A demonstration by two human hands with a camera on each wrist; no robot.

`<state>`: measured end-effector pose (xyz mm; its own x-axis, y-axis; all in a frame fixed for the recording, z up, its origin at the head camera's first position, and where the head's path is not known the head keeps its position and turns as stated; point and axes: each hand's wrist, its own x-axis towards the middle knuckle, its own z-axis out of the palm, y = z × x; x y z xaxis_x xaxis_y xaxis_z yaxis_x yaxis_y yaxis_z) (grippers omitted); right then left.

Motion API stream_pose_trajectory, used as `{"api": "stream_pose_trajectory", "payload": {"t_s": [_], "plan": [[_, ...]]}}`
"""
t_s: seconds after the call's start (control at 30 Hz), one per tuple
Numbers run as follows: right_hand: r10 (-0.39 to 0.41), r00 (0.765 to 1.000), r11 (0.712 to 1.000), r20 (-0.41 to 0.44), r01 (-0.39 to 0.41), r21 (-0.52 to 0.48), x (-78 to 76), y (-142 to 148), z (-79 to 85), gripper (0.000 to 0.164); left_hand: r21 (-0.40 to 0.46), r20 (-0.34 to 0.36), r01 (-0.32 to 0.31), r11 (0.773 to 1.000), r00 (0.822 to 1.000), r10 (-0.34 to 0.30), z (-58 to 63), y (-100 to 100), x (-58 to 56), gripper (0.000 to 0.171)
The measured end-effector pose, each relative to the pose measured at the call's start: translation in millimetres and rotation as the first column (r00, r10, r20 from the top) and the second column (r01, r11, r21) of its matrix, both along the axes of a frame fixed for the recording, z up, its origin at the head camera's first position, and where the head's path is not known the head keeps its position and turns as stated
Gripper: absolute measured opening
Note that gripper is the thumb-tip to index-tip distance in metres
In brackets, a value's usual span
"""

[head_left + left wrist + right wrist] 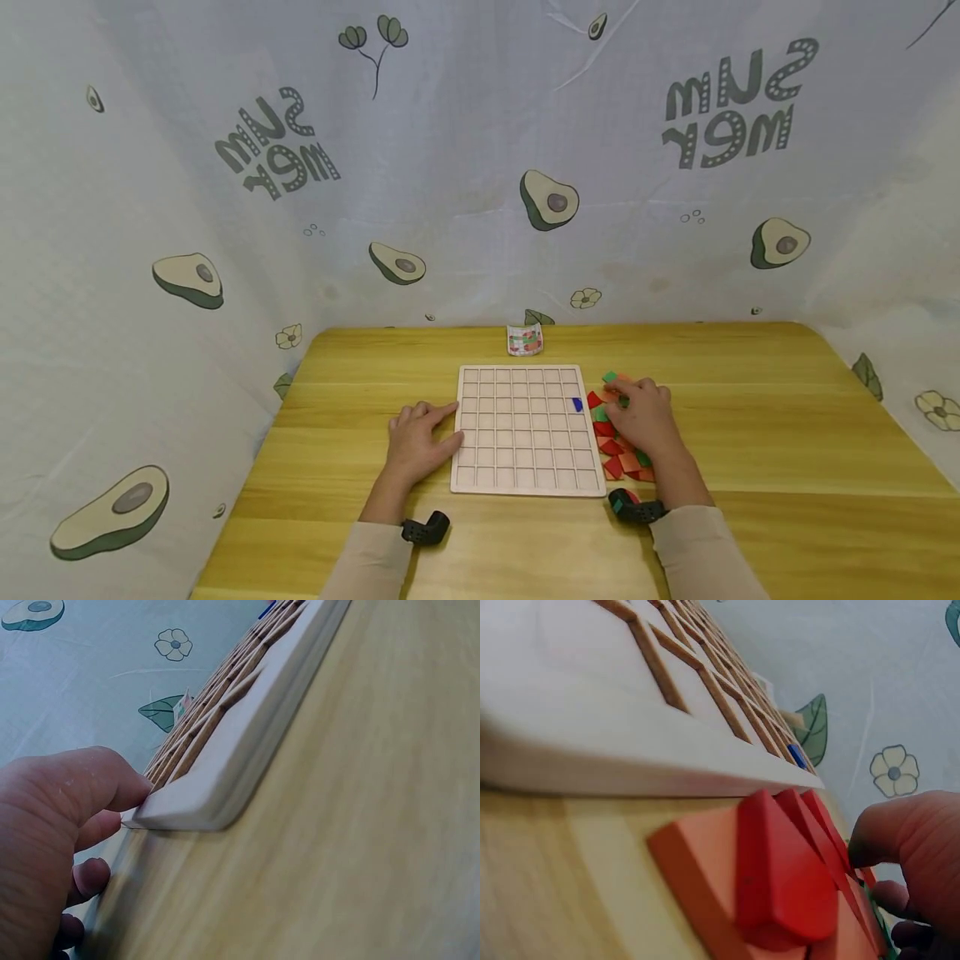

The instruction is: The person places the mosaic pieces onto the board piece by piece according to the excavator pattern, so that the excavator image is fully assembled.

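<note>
A pale wooden grid board [517, 493] with square cells lies in front of me. My left hand [417, 442] rests at its left edge. In the left wrist view the thumb of the left hand [45, 817] touches the rim of the board [202, 799]. One blue piece [577, 404] sits in a cell near the right side. My right hand [647, 417] is over a pile of red, orange and green pieces [613, 467], its fingers spread near a green piece [610, 377]. In the right wrist view a red piece [769, 877] is closest; the fingertips are partly hidden.
A small patterned card [524, 340] stands behind the board at the back of the wooden table [360, 358]. A curtain with avocado prints [480, 125] hangs behind and at the sides. The pile lies close along the board's right edge.
</note>
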<state>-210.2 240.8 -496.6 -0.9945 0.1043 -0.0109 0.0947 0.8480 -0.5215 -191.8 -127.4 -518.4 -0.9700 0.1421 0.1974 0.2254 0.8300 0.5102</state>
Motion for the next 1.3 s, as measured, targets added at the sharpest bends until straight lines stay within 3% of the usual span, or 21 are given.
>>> {"api": "stream_pose_trajectory", "payload": {"t_s": [0.23, 0.47, 0.7, 0.83, 0.93, 1.07, 1.17, 1.3], "plan": [[-0.009, 0.999, 0.999, 0.041, 0.01, -0.031, 3.6, 13, 8.2, 0.045, 0.001, -0.008, 0.004, 1.0, 1.0, -0.004, 0.3, 0, 0.2, 0.05], [-0.072, 0.992, 0.997, 0.102, 0.075, -0.024, 6.8, 18, 14.9, 0.047, 0.003, 0.01, 0.001, 1.0, 1.0, -0.001, -0.8, -1, -0.9, 0.051], [-0.062, 0.997, 0.998, 0.046, 0.062, 0.016, 9.6, 18, 16.0, 0.039, 0.006, 0.019, -0.003, 1.0, 1.0, 0.003, -1.5, -1, 0.3, 0.051], [0.005, 1.0, 1.0, 0.006, -0.005, 0.024, 8.1, 17, 15.1, 0.036, 0.008, 0.013, -0.004, 1.0, 1.0, 0.004, -2.8, -1, 0.6, 0.05], [0.098, 0.995, 0.994, 0.024, -0.097, -0.047, 6.5, 13, 15.3, 0.034, 0.007, 0.017, -0.008, 1.0, 1.0, 0.008, -3.4, -1, 0.7, 0.05], [0.24, 0.969, 0.962, 0.051, -0.23, -0.148, 5.5, 3, 17.4, 0.031, 0.007, 0.021, -0.009, 1.0, 1.0, 0.009, -3.2, -1, 0.5, 0.051], [0.322, 0.946, 0.939, 0.045, -0.313, -0.141, 5.8, -5, 17.5, 0.028, 0.008, 0.018, -0.008, 1.0, 1.0, 0.007, -2.9, 0, 0.2, 0.051], [0.345, 0.937, 0.934, 0.045, -0.339, -0.109, 5.8, -11, 15.7, 0.024, 0.006, 0.016, -0.009, 1.0, 1.0, 0.009, -2.7, 1, -0.6, 0.051]]}}
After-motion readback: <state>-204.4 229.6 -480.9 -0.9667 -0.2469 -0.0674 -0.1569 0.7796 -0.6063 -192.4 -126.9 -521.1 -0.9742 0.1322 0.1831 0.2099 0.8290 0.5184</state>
